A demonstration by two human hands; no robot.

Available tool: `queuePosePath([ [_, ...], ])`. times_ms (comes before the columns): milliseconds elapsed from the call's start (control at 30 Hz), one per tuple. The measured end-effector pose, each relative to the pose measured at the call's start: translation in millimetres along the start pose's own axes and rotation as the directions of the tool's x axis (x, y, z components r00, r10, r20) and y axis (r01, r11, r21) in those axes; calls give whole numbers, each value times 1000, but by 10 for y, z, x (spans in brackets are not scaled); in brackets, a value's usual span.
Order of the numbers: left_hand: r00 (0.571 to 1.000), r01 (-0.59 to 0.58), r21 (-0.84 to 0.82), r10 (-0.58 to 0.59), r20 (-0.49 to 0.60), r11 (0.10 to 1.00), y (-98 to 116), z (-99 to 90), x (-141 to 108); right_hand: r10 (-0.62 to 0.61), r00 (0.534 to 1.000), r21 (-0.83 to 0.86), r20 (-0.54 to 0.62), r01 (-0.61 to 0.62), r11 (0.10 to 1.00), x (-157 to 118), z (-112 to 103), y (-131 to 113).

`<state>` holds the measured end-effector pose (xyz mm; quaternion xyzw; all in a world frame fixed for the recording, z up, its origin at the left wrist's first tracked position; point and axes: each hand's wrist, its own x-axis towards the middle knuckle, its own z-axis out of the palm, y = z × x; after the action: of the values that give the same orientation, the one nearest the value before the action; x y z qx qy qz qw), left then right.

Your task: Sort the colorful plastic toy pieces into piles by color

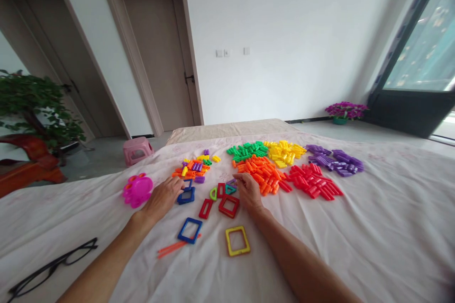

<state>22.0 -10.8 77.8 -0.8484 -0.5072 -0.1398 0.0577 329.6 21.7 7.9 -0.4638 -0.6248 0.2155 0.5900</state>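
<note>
As left hand (166, 195) touches blue frame (190, 183) | right hand (249, 195) flanks tubes (262, 171)

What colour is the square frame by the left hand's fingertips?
Blue; the square frame shows in the head view.

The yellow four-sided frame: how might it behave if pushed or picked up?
The yellow four-sided frame is probably light for its size, since its middle is open. Its straight, smooth-looking edges suggest stiff plastic. Lying flat on the tablecloth, it would likely slide rather than roll.
</note>
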Motion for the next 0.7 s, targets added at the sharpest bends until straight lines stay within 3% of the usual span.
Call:
queuePosePath([
  [200, 1000, -29, 40, 28, 11, 999, 17, 66, -102, 40, 999, -7, -3, -40, 999, 4, -1, 16],
  [367, 999, -39, -11, 38, -7, 999, 205, -51, -171, 58, 998, -6, -16, -58, 998, 3, -3, 5],
  [533, 972, -108, -197, 145, 186, 974, 433, -131, -311, 70, 997, -11, -22, -70, 997, -3, -4, -17],
  [700, 946, -58, -146, 101, 307, 988, 546, -84, -353, 77, 997, -12, -11, -77, 997, -9, -9, -16],
])
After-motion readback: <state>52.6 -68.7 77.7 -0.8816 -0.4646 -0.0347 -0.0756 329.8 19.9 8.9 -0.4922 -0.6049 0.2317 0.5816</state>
